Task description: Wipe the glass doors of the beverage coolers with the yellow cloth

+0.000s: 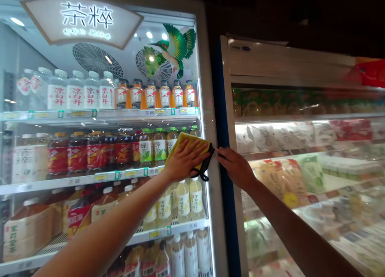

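My left hand [187, 158] holds a folded yellow cloth [180, 142] with dark edging against the glass door of a lit drinks fridge, its fingers spread over the cloth. A dark loop hangs from the cloth's lower right corner. My right hand [236, 166] is at the fridge's right side, with fingers stretched toward the grey door frame [214, 196]. The fingertips appear to touch the frame's edge; no object shows in that hand. Behind the glass near the cloth stand green-capped tea bottles [146, 146] and pale yellow drink bottles [183, 202].
Shelves of bottled drinks [96, 152] fill the fridge, beneath a lit sign [82, 20] and a bird picture [177, 48]. To the right, past a dark blue side panel [230, 229], stands an open chiller with packaged goods [290, 176], partly blurred.
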Action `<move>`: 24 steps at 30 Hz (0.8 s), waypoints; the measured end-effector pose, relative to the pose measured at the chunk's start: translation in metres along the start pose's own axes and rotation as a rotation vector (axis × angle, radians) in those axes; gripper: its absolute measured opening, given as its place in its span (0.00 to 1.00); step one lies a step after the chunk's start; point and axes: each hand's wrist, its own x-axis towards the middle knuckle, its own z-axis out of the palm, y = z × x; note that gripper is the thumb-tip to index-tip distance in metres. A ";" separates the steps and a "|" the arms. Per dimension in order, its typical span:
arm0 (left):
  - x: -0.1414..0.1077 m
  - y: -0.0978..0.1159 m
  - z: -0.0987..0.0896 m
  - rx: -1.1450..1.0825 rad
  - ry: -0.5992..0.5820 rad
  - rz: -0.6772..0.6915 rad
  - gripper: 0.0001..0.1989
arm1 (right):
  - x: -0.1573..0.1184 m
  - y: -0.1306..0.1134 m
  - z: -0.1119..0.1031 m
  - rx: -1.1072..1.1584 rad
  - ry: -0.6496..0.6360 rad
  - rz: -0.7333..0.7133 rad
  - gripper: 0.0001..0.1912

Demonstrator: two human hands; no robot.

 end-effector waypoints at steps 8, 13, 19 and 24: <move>0.047 0.014 0.006 -0.010 0.118 -0.305 0.39 | 0.004 -0.007 -0.004 0.093 0.125 0.280 0.31; 0.048 0.021 0.011 -0.043 0.076 -0.197 0.40 | -0.004 -0.006 -0.017 0.152 0.176 0.353 0.26; 0.086 0.014 0.005 -0.077 0.136 -0.350 0.40 | -0.004 -0.017 -0.023 0.152 0.200 0.442 0.25; 0.027 0.074 0.026 -0.097 0.044 -0.183 0.42 | -0.033 -0.039 -0.009 0.190 0.173 0.512 0.31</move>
